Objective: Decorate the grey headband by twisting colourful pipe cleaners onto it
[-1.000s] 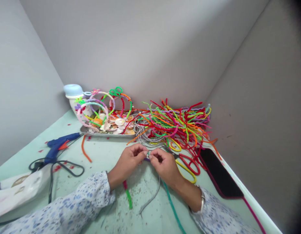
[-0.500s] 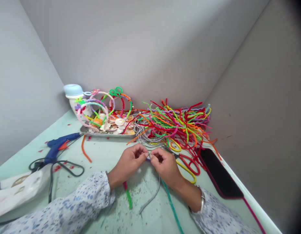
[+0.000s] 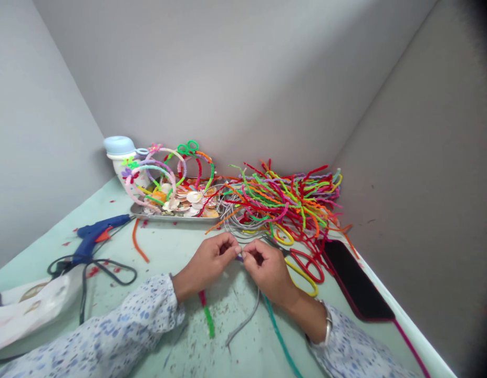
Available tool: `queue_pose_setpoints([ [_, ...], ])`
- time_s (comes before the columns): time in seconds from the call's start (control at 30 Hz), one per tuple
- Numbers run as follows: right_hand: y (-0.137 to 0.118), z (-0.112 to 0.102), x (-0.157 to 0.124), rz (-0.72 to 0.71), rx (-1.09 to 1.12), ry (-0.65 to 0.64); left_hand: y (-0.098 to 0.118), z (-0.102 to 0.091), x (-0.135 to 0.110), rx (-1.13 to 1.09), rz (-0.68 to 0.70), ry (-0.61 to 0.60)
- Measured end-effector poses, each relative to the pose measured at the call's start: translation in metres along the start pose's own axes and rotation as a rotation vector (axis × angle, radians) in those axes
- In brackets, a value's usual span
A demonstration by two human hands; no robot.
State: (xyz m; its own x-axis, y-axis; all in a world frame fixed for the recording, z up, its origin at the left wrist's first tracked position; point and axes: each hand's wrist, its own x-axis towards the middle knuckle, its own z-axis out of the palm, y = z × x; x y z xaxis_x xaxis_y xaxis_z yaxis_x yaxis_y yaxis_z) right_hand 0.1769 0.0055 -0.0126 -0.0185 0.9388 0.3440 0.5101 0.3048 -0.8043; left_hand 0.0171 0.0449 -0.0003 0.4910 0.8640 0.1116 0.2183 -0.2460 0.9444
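Thumb and forefinger of my left hand (image 3: 209,261) are pinched together, almost meeting the pinched fingers of my right hand (image 3: 268,268). A short bit of purple pipe cleaner (image 3: 239,258) shows between the two hands; its rest is hidden by the fingers. Below my left hand a red and green pipe cleaner (image 3: 207,315) sticks out. From under my right hand run a grey wire-like strand (image 3: 245,322) and a teal pipe cleaner (image 3: 280,336). I cannot tell whether these strands join inside the grip.
Behind my hands lie a heap of coloured pipe cleaners (image 3: 290,197), coiled grey wire (image 3: 237,218) and red-handled scissors (image 3: 306,262). A metal tray (image 3: 180,219) holds shells and fuzzy headbands (image 3: 152,170). At left is a blue glue gun (image 3: 87,241) with its cord; at right, a phone (image 3: 357,283).
Almost nothing differs. My two hands stay pinched together in the same place, with only a tiny shift of the fingers; the teal pipe cleaner's lower end has swung slightly right.
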Motion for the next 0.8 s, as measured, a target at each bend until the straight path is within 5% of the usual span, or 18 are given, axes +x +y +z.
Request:
queue_pose_setpoints([
  [0.4, 0.011, 0.001, 0.006, 0.304, 0.503, -0.166, -0.001, 0.002, -0.002, -0.044, 0.047, 0.006],
  [0.8, 0.006, 0.0, 0.008, 0.377, 0.578, -0.257, 0.005, 0.002, -0.006, 0.394, 0.231, 0.066],
])
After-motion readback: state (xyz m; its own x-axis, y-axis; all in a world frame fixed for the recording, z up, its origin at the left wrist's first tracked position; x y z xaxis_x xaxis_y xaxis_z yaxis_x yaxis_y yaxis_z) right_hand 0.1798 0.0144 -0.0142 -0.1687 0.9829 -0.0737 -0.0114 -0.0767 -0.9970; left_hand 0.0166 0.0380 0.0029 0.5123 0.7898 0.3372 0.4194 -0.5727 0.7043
